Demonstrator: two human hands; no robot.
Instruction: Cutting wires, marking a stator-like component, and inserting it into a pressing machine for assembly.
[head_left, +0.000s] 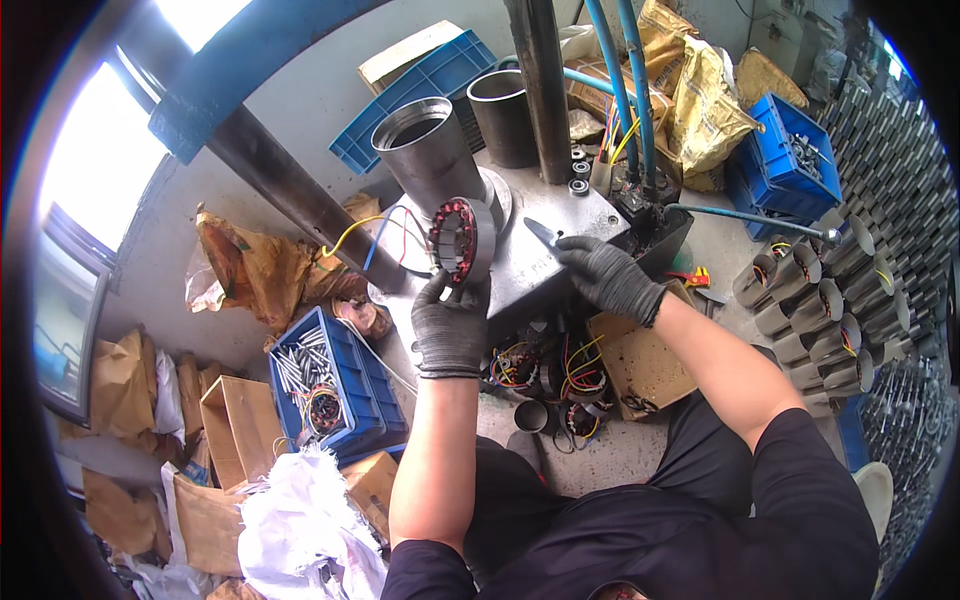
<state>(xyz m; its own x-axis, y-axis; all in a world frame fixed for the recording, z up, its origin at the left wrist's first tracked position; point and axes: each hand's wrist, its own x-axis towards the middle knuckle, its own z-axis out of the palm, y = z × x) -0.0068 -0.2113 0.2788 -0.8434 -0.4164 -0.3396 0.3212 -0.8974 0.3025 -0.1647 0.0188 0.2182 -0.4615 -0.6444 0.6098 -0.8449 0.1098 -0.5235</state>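
Observation:
My left hand [450,330], in a dark grey glove, grips a motor stator [482,240] from below. The stator is a metal ring with red-wrapped windings inside, and yellow, blue and red lead wires spread from it to the left. To its right my gloved right hand [610,278] is closed around a flat, pointed blade-like tool [541,232], whose tip points toward the stator without touching it; its handle end is hidden in the fingers. Both hands are above the grey metal press table [530,272]. Just behind the stator stands a thick steel cylinder [428,155].
Another dark cylinder [505,125] stands beside a steel column [541,90]. Small bearings [580,170] line the table's far right. Below are wired stators [583,380] and a cardboard box [640,360]. A blue crate of metal shafts [345,400] stands left; metal sleeves [820,310] are stacked right.

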